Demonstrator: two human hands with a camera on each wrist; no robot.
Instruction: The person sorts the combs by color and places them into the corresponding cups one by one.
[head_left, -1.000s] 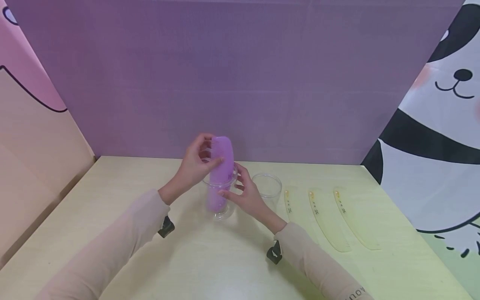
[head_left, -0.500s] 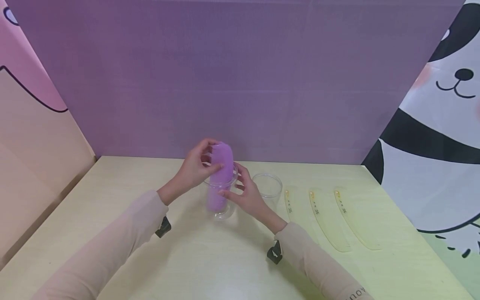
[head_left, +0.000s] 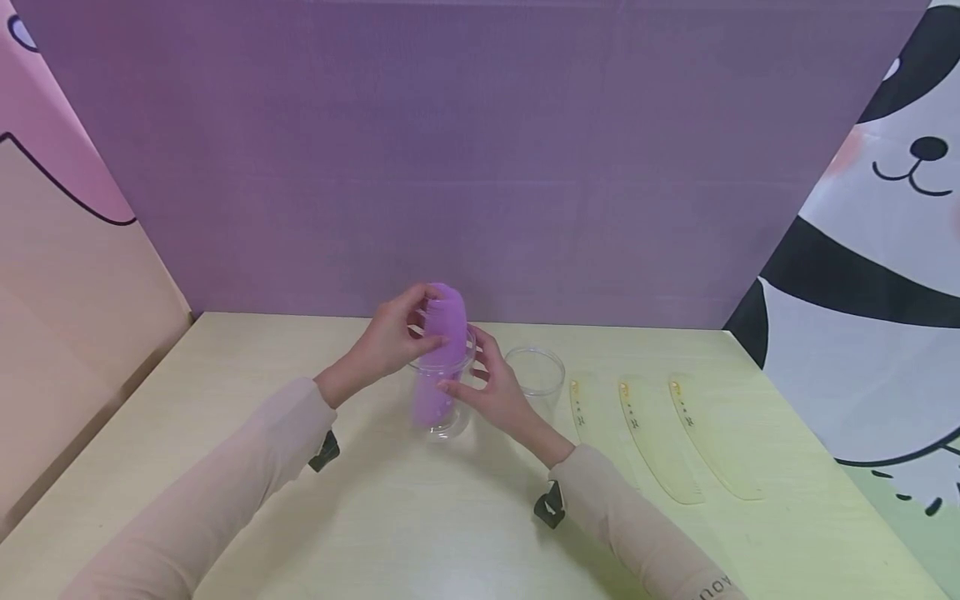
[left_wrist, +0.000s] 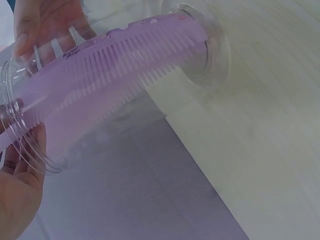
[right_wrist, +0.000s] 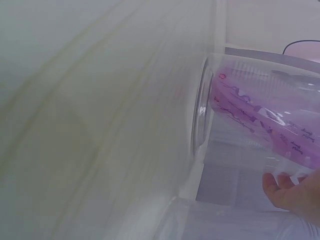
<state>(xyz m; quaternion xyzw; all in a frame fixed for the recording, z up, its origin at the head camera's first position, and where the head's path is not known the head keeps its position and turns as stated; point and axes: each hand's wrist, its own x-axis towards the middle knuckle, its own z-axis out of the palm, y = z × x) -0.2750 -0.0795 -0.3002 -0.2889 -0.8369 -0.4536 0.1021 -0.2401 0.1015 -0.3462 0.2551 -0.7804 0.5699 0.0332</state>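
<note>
Purple combs [head_left: 446, 321] stand upright inside a clear plastic cup [head_left: 450, 429], their upper ends rising above its rim. My left hand [head_left: 393, 333] pinches them near the top, thumb in front and fingers behind. At least two combs overlap, with printed patterns along their backs in the right wrist view. Around the cup's right side, just below the rim, my right hand [head_left: 498, 396] grips with thumb and fingers. Through the clear wall, the left wrist view shows the teeth of the combs [left_wrist: 115, 65] and the fingers of my right hand [left_wrist: 50, 25].
A second clear cup [head_left: 535, 371] stands just right of my right hand. Farther right, three pale yellow translucent combs [head_left: 645, 433] lie spaced side by side on the light wooden table [head_left: 420, 533]. A purple panel [head_left: 480, 167] rises along the table's back edge.
The combs have sunk slightly in the cup and turned, with their teeth less visible from the head. My left hand has moved down a little with them. My right hand stays at the cup.
</note>
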